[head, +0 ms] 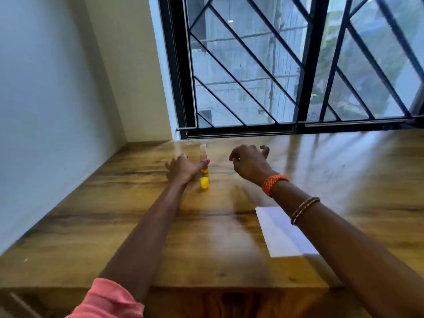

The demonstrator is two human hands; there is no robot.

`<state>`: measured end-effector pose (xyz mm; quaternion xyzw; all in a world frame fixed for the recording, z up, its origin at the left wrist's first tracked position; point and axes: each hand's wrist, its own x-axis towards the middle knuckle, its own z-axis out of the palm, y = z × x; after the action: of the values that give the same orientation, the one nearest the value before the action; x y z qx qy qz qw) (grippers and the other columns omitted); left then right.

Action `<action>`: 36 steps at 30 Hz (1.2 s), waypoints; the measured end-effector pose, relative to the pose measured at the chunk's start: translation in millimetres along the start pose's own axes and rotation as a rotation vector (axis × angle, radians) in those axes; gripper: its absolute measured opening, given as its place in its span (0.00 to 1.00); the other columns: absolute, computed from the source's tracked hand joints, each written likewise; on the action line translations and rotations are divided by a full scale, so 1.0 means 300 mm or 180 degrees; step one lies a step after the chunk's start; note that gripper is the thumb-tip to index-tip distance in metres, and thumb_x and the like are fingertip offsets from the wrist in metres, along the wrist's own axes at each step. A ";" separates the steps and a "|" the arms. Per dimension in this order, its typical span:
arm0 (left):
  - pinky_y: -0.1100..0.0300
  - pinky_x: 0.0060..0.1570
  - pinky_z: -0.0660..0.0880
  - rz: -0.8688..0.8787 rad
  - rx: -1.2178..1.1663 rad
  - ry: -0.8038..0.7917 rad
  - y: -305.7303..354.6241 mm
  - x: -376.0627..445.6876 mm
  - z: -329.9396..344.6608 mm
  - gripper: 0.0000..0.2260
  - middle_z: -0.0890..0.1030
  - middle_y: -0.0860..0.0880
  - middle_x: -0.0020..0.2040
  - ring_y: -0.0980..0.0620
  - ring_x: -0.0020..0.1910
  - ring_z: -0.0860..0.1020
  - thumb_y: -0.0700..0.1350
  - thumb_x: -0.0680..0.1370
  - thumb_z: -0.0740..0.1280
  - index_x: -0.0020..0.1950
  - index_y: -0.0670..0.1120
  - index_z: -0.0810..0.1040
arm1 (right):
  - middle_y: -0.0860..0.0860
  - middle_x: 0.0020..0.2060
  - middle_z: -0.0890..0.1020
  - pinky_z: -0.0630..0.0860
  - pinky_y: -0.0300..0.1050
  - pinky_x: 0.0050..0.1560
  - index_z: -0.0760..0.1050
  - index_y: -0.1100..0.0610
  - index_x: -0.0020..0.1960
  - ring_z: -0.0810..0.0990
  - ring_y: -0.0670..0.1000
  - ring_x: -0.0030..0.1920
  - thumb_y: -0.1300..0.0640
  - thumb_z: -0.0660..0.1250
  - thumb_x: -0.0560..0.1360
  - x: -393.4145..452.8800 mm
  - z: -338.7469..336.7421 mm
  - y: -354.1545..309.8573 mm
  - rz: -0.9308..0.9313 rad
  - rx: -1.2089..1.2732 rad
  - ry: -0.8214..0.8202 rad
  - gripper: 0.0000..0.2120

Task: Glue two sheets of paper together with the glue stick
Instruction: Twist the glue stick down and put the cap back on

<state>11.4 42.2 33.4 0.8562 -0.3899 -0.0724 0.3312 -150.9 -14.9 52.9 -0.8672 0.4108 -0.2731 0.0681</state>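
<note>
The glue stick (pixel 203 154) stands upright on the wooden table (pixel 114 226), far from me, its pale top uncapped and its base yellow. A yellow cap (pixel 204 182) rests on the table just in front of it. My left hand (pixel 183 169) is right beside the stick on its left, fingers spread, with only the thumb tip touching it. My right hand (pixel 250 162) hovers to the right of the stick with loosely curled fingers and holds nothing. A white sheet of paper (pixel 281 232) lies flat nearer to me, partly hidden under my right forearm.
A white wall runs along the table's left side. A black-framed window with metal bars (pixel 252 76) stands behind the table's far edge. The table's near edge is just below my forearms.
</note>
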 end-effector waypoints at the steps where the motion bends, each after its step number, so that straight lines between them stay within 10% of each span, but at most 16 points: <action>1: 0.49 0.65 0.63 0.0003 -0.0041 0.0078 0.006 0.006 0.012 0.33 0.71 0.42 0.68 0.40 0.70 0.62 0.65 0.68 0.68 0.65 0.45 0.73 | 0.51 0.51 0.82 0.55 0.55 0.63 0.80 0.54 0.50 0.76 0.54 0.57 0.61 0.60 0.74 0.006 0.006 0.004 -0.0020 0.0002 0.0003 0.12; 5: 0.43 0.69 0.56 0.0205 -0.0587 0.0455 0.031 0.019 0.053 0.17 0.65 0.48 0.74 0.43 0.75 0.51 0.55 0.68 0.74 0.50 0.47 0.82 | 0.51 0.51 0.82 0.52 0.57 0.66 0.80 0.55 0.51 0.75 0.53 0.57 0.60 0.59 0.76 0.024 0.016 0.049 -0.0110 -0.0052 0.0045 0.11; 10: 0.44 0.72 0.45 0.0937 -0.1478 0.0208 0.070 -0.006 0.045 0.32 0.69 0.52 0.72 0.50 0.76 0.37 0.48 0.70 0.73 0.72 0.46 0.66 | 0.48 0.55 0.82 0.52 0.54 0.64 0.80 0.50 0.53 0.73 0.51 0.61 0.52 0.60 0.79 0.037 -0.019 0.065 -0.0130 0.0210 0.0220 0.11; 16: 0.46 0.74 0.34 0.1488 -0.1771 -0.0316 0.115 -0.039 0.033 0.17 0.51 0.81 0.65 0.52 0.76 0.35 0.46 0.74 0.69 0.62 0.46 0.78 | 0.48 0.68 0.71 0.48 0.59 0.68 0.77 0.48 0.60 0.59 0.51 0.73 0.47 0.57 0.80 -0.035 -0.035 0.097 -0.0278 0.0493 -0.0126 0.14; 21: 0.47 0.73 0.32 0.1656 -0.1655 -0.0599 0.110 -0.053 0.046 0.12 0.42 0.53 0.78 0.53 0.76 0.36 0.45 0.76 0.67 0.59 0.51 0.78 | 0.50 0.67 0.72 0.55 0.64 0.70 0.80 0.47 0.54 0.62 0.52 0.72 0.44 0.64 0.75 -0.040 -0.014 0.146 -0.0315 0.0922 -0.0147 0.13; 28: 0.45 0.72 0.37 0.1170 -0.1679 -0.0312 0.151 -0.110 0.019 0.09 0.46 0.54 0.79 0.49 0.76 0.33 0.51 0.72 0.70 0.50 0.51 0.80 | 0.42 0.62 0.76 0.55 0.65 0.69 0.80 0.41 0.38 0.66 0.49 0.68 0.36 0.72 0.62 -0.063 -0.058 0.134 -0.0101 0.1534 -0.0034 0.11; 36: 0.46 0.73 0.40 0.0861 -0.2223 -0.0048 0.176 -0.133 0.086 0.18 0.67 0.43 0.73 0.47 0.77 0.47 0.66 0.64 0.71 0.41 0.54 0.82 | 0.55 0.56 0.79 0.51 0.53 0.63 0.76 0.57 0.48 0.70 0.60 0.64 0.52 0.72 0.65 -0.091 0.004 0.095 -0.0521 -0.1204 0.1662 0.15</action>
<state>-58.7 32.4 41.1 0.6319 -0.4536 -0.1630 0.6069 -183.6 -13.2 30.6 -0.7953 0.3869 -0.4096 -0.2239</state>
